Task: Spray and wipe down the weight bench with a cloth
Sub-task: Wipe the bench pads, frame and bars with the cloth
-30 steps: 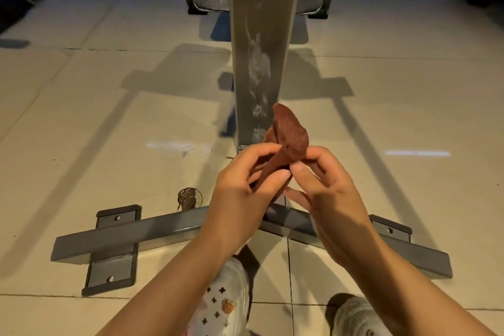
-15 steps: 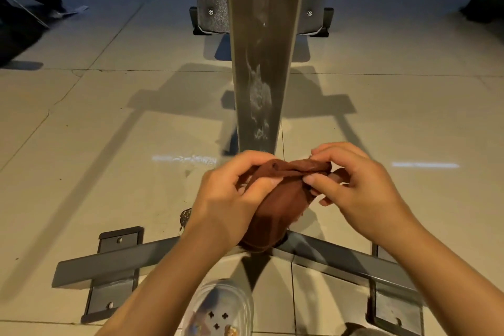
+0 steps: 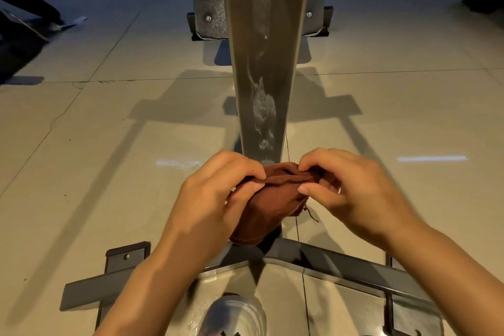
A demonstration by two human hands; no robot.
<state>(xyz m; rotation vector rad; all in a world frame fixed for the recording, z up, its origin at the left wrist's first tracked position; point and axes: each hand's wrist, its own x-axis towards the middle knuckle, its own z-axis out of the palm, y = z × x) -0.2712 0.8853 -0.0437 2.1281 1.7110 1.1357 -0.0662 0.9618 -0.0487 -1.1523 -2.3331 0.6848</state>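
Bare floor (image 3: pixel 109 172) flanks the bench frame (image 3: pixel 261 63); its crossbar (image 3: pixel 341 262) blocks below.

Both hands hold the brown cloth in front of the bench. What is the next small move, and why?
Probably press the cloth down onto the near end of the bench: whitish wet streaks show on its pad, and the left hand and right hand pinch the cloth just before them.

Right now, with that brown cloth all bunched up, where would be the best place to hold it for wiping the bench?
Probably along the gathered top edge of the brown cloth, from above and from both sides, as the left hand and right hand pinch it now. The loose lower part hangs free, so it could be spread onto the streaked bench pad.
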